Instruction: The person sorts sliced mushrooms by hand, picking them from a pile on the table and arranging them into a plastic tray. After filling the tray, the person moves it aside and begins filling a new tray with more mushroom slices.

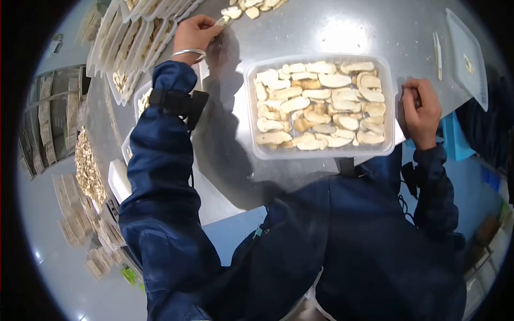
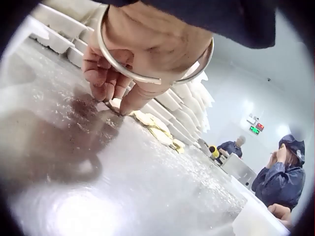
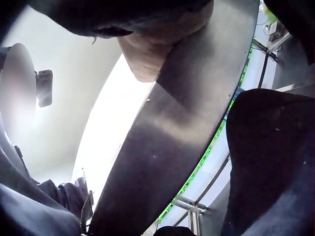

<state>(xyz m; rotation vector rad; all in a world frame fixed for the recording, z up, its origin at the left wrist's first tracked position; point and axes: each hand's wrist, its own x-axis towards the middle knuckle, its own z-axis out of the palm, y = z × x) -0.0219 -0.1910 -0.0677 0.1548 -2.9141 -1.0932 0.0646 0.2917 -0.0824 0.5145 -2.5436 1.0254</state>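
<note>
At the far left of the table my left hand (image 1: pixel 194 40) pinches a pale mushroom slice (image 1: pixel 223 21) between thumb and fingers. In the left wrist view this slice (image 2: pixel 115 103) is low over the metal surface, partly hidden by the fingertips. Loose mushroom slices (image 1: pixel 252 8) lie just beyond that hand. A clear plastic tray (image 1: pixel 248 115) in front of me carries rows of flat mushroom slices (image 1: pixel 334 80). To the tray's right my right hand (image 1: pixel 424 109) rests near the table edge, fingers loosely curled and holding nothing. The right wrist view shows only part of this hand (image 3: pixel 147 59).
Stacked trays of slices (image 1: pixel 123 43) stand at the upper left. On the right lie a slim white tool (image 1: pixel 438 56) and a shallow white tray (image 1: pixel 471 59) with small scraps. A blue container (image 1: pixel 455 139) is beyond the table edge. Two other people (image 2: pixel 280 179) appear in the left wrist view.
</note>
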